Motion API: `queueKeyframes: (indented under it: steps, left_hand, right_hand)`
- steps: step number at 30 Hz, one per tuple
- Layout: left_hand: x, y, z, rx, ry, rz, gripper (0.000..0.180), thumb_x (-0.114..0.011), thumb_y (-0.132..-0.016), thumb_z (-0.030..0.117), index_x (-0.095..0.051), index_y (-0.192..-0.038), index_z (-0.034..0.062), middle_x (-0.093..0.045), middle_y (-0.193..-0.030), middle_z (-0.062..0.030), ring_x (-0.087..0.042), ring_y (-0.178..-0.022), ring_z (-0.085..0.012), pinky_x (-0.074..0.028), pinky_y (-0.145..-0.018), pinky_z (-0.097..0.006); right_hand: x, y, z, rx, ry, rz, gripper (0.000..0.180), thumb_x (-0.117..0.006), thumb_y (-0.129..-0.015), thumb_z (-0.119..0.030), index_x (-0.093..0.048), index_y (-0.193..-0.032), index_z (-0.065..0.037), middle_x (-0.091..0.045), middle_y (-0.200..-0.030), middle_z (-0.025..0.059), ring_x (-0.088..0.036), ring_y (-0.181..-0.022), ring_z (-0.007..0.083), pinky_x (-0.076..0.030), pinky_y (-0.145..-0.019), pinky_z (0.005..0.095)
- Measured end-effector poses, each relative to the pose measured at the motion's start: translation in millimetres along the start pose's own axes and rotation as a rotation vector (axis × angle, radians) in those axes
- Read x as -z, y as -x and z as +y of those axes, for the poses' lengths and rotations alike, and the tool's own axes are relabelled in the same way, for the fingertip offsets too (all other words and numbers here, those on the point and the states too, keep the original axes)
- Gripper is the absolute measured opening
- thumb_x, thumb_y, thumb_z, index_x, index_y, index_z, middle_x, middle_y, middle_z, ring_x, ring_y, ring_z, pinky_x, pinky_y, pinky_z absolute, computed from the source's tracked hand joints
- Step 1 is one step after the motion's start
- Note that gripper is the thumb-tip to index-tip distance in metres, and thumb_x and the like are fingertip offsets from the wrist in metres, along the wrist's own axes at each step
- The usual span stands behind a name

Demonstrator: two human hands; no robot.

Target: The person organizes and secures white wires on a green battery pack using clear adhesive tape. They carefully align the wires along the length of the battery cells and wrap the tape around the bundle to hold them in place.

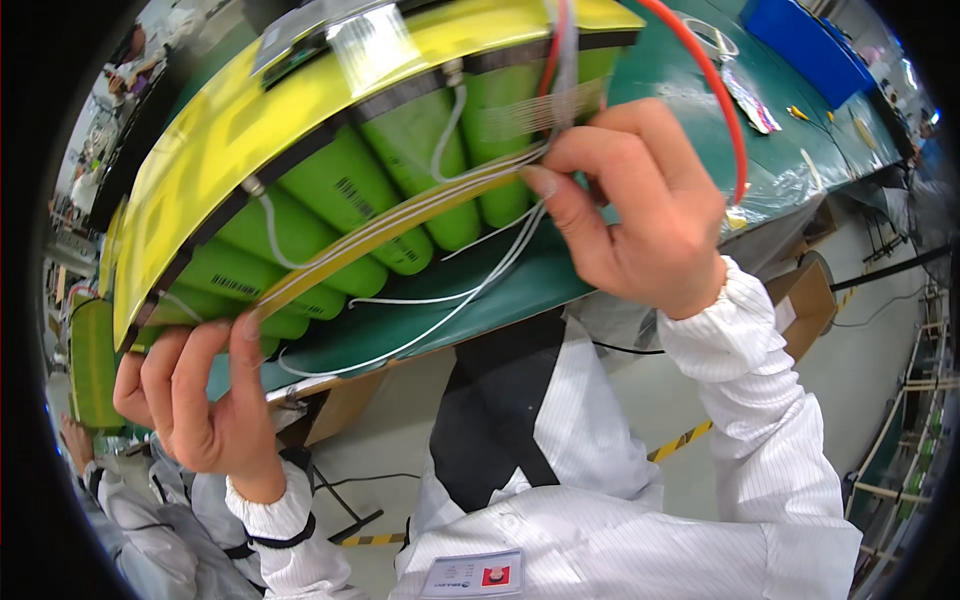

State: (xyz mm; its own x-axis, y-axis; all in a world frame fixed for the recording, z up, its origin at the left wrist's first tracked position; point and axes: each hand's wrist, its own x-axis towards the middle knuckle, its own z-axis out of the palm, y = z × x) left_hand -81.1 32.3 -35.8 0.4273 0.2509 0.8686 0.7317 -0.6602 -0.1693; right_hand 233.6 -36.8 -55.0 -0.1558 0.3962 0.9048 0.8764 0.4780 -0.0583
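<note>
A battery pack of green cylindrical cells with a yellow top sheet lies tilted before me. Across the near side of its cells runs a strip of yellow tape, with thin white wires lying along it. My left hand is closed at the strip's left end, pinching it between thumb and fingers by the lower cells. At the right end my right hand pinches the tape together with the wires. Loose white wires loop below the pack, over the green table mat.
A thick red cable arches from the pack to the right. On the green mat lie a blue bin and small leads. A cardboard box stands below the table. Another person's sleeve shows at lower left.
</note>
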Motion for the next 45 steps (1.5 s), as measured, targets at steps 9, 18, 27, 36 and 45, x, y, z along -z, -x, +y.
queueKeyframes:
  steps: [9,18,27,36,45]
  left_hand:
    - [-0.8,6.7,-6.2,-0.011,0.002,-0.035,0.021,-0.088,-0.074,0.006,-0.075,-0.090,0.0080,-0.072,-0.093,0.0001,-0.053,-0.100,-0.0245,-0.042,-0.091,-0.037]
    - [-0.5,5.1,-6.7,-0.001,0.005,-0.042,0.014,-0.085,-0.080,0.007,-0.075,-0.090,0.0058,-0.071,-0.094,0.0004,-0.052,-0.098,-0.0218,-0.043,-0.090,-0.036]
    - [3.1,-8.4,27.4,0.001,-0.204,0.025,0.043,-0.095,-0.068,0.017,-0.071,-0.103,0.0083,-0.058,-0.105,-0.0060,-0.048,-0.103,-0.0261,-0.045,-0.082,-0.037]
    - [-36.6,-52.3,82.7,-0.030,-0.043,0.064,0.066,-0.097,-0.065,0.033,-0.065,-0.119,0.0137,-0.043,-0.119,-0.0095,-0.042,-0.113,-0.0261,-0.042,-0.089,-0.037]
    - [-35.9,-50.0,75.3,-0.068,-0.033,0.048,0.070,-0.095,-0.068,0.035,-0.061,-0.124,0.0133,-0.040,-0.125,-0.0113,-0.038,-0.120,-0.0291,-0.040,-0.095,-0.038]
  right_hand:
    - [-2.0,7.2,0.2,-0.045,0.015,0.002,0.024,-0.082,-0.071,0.005,-0.069,-0.089,0.000,-0.059,-0.081,0.0099,-0.058,-0.066,0.0208,-0.048,-0.055,0.0312]
    - [-8.4,14.1,3.7,-0.074,-0.011,0.136,0.027,-0.086,-0.068,0.002,-0.065,-0.084,-0.002,-0.058,-0.081,0.0084,-0.059,-0.065,0.0206,-0.049,-0.053,0.0318]
    - [-10.7,10.7,-5.7,-0.224,-0.103,0.208,0.029,-0.087,-0.068,0.000,-0.063,-0.083,-0.004,-0.060,-0.082,0.0089,-0.061,-0.067,0.0209,-0.050,-0.054,0.0311]
    - [-16.6,8.4,-23.8,-0.405,-0.114,0.219,0.031,-0.090,-0.066,-0.005,-0.061,-0.076,-0.006,-0.056,-0.077,0.0062,-0.056,-0.062,0.0201,-0.046,-0.052,0.0320]
    - [-16.4,5.2,-19.9,-0.552,-0.120,0.285,0.050,-0.098,-0.054,-0.018,-0.050,-0.062,-0.008,-0.046,-0.061,0.0014,-0.045,-0.052,0.0166,-0.035,-0.046,0.0313]
